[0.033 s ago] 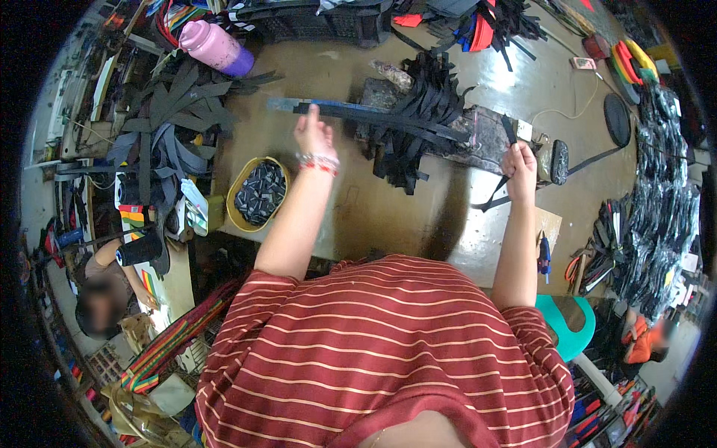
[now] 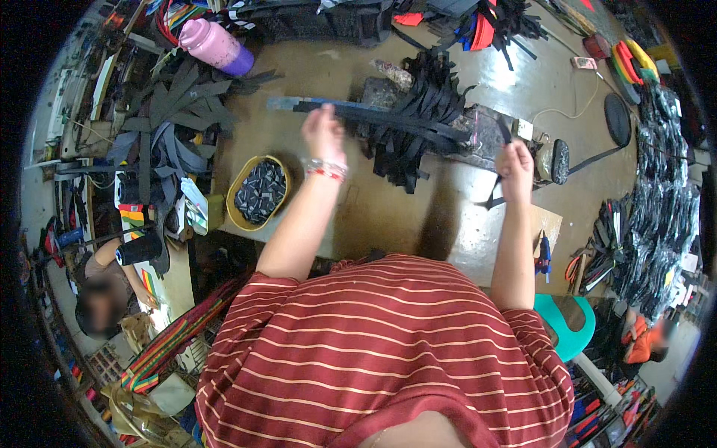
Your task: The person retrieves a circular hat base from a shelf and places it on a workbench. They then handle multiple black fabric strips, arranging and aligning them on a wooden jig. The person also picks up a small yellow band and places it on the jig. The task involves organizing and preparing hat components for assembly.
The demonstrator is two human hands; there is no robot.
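My right hand [image 2: 515, 170] is closed around a black webbing strap [image 2: 505, 131], with one piece rising above the fingers and another showing below the hand. Further left, my left hand [image 2: 324, 136], slightly blurred, has curled fingers. Its fingertips reach the near edge of a long blue strip [image 2: 282, 104] with black strap lying along it; anything between them is hidden. Between my hands, a thick bundle of cut black straps [image 2: 399, 160] is draped across a dark block. A dark, worn slab [image 2: 484, 133] lies beside my right hand.
A yellow-rimmed basket [image 2: 233, 213] of small black pieces sits near my left forearm. A pink and purple bottle [image 2: 216, 48] stands far left. A strap roll [image 2: 617, 121] and a blue-handled tool [image 2: 544, 254] lie right. Two people are at the lower sides.
My left hand has shifted slightly right and nearer to me along the strip. My right hand has lowered a little, and the strap in it has changed its angle.
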